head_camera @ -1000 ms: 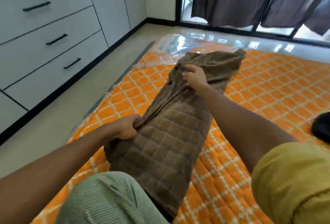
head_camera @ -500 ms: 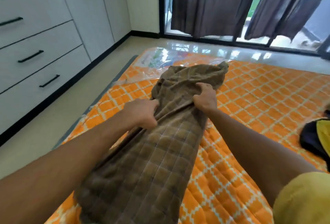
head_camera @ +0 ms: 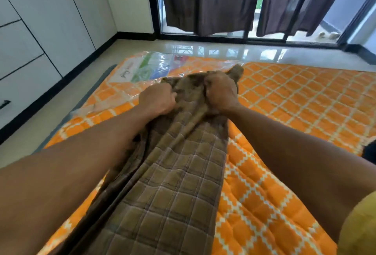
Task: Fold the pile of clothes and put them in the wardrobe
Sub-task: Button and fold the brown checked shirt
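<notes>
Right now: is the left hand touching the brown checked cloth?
Touching. The head view shows the left hand gripping the brown checked cloth near its far end, fingers curled into bunched fabric with no gap.

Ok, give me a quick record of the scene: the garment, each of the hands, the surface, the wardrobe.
garment: brown checked cloth, stretched lengthwise away from the person, far end bunched
left hand: grips the cloth's far end, left side
right hand: grips the far end, right side, close beside the left
surface: orange patterned mattress on the floor, clear plastic wrap over its far left corner
wardrobe: white fronts along the left wall, all visible ones closed
fold state: not yet a compact fold
</notes>
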